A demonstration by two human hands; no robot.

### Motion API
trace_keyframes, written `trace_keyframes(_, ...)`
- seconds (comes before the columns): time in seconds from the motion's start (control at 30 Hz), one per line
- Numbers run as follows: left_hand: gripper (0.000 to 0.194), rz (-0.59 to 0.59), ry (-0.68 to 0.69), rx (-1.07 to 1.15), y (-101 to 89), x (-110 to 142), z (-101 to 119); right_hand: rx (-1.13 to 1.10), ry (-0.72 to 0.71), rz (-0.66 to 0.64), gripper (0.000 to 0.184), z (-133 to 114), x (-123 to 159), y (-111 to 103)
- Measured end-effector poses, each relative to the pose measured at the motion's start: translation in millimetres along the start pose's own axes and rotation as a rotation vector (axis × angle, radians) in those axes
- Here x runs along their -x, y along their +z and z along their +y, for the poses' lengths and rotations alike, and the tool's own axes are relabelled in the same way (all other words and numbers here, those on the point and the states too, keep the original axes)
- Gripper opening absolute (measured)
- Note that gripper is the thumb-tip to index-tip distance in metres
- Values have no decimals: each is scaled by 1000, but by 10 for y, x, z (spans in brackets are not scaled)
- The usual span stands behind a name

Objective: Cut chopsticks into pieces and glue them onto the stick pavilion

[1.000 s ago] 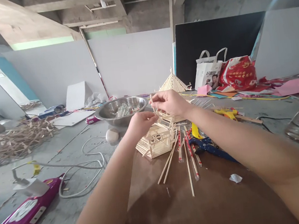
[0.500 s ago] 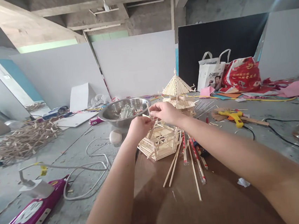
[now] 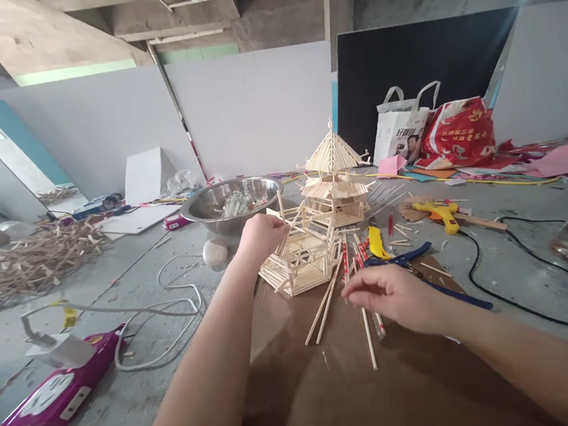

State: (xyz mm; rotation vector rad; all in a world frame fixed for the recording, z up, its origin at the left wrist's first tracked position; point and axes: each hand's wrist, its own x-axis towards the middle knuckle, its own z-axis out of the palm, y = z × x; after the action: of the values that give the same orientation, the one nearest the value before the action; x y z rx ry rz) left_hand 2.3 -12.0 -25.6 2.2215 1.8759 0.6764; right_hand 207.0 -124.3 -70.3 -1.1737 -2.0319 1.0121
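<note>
A model building of thin wooden sticks [image 3: 302, 265], with a railed hexagonal base, stands on a brown board [image 3: 299, 372]. My left hand [image 3: 262, 240] pinches its upper left side, next to a short upright stick; the fingertips are partly hidden. Behind rises a finished-looking stick pavilion [image 3: 333, 154] with a pointed, tiered roof. My right hand [image 3: 397, 296] hovers over the board's right part, thumb and fingers apart, holding nothing visible. Under and beside it lie loose sticks [image 3: 369, 339], red-and-clear stick packets [image 3: 379, 324], a yellow-handled cutter [image 3: 376, 242] and blue-handled pliers [image 3: 411, 254].
A steel basin [image 3: 203, 211] stands behind the model on the left. To the right lies a yellow glue gun [image 3: 442, 214] with a black cord. A purple power strip [image 3: 64, 388] with white cable is at left; bags [image 3: 457, 133] and a stick pile [image 3: 42, 260] lie farther back.
My right hand has left the top of the stick model and moved right and toward me, uncovering the cutter and pliers. My left hand stays at the model. The view has shifted slightly.
</note>
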Motion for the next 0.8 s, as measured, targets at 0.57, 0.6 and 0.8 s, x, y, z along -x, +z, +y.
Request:
trace_keyframes(0.57, 23, -10, 3, -131, -2, 18, 81, 134, -62, -17, 20, 425, 103, 271)
trace_keyframes(0.6, 23, -12, 0, -133, -3, 21, 84, 135, -63, -14, 20, 429, 103, 273)
trace_keyframes(0.8, 22, -23, 4, -146, -3, 24, 82, 137, -76, -6, 20, 438, 97, 283)
